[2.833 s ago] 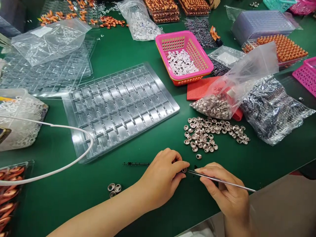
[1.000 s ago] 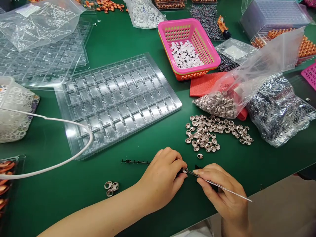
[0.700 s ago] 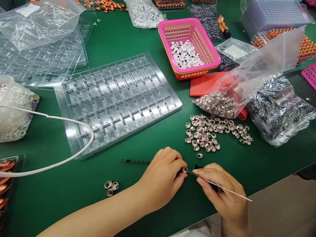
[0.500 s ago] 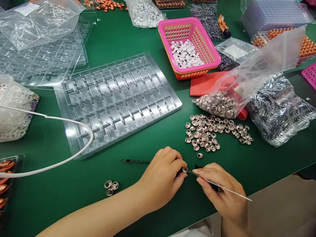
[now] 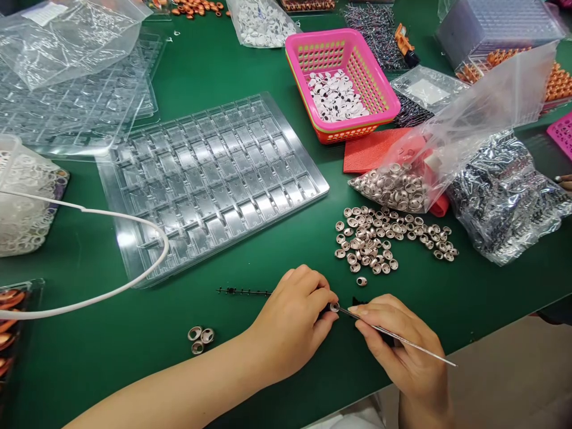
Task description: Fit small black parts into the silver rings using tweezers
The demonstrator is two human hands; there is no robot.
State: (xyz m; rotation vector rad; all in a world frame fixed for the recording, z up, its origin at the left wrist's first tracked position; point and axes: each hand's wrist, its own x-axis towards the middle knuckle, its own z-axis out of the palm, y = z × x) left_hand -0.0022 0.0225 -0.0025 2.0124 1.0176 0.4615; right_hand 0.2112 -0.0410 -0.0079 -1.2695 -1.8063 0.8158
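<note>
My left hand (image 5: 292,325) is closed, pinching a small silvery ring-shaped piece (image 5: 334,307) between thumb and forefinger. My right hand (image 5: 402,345) grips a thin metal rod-like tool (image 5: 415,344), whose tip reaches the ring-shaped piece. Whether the tip is inside the ring I cannot tell. From behind my left hand a thin black strip with small side stubs (image 5: 243,291) sticks out to the left. Three silvery rings (image 5: 207,336) lie together near my left forearm. Beyond my hands spreads a loose pile of similar rings (image 5: 370,244), with one lying apart (image 5: 361,281).
A clear compartment tray (image 5: 214,179) lies at centre left, with a white cable (image 5: 165,238) curving over its corner. Behind stands a pink basket (image 5: 388,110) of white pieces. Plastic bags, one with rings (image 5: 393,186), lie right. Another person's fingers (image 5: 563,180) show at the right edge.
My hands, the ring-shaped piece and the tool hold nearly the same position. Another person's fingers have come into view at the right edge. The whole view has shifted very slightly.
</note>
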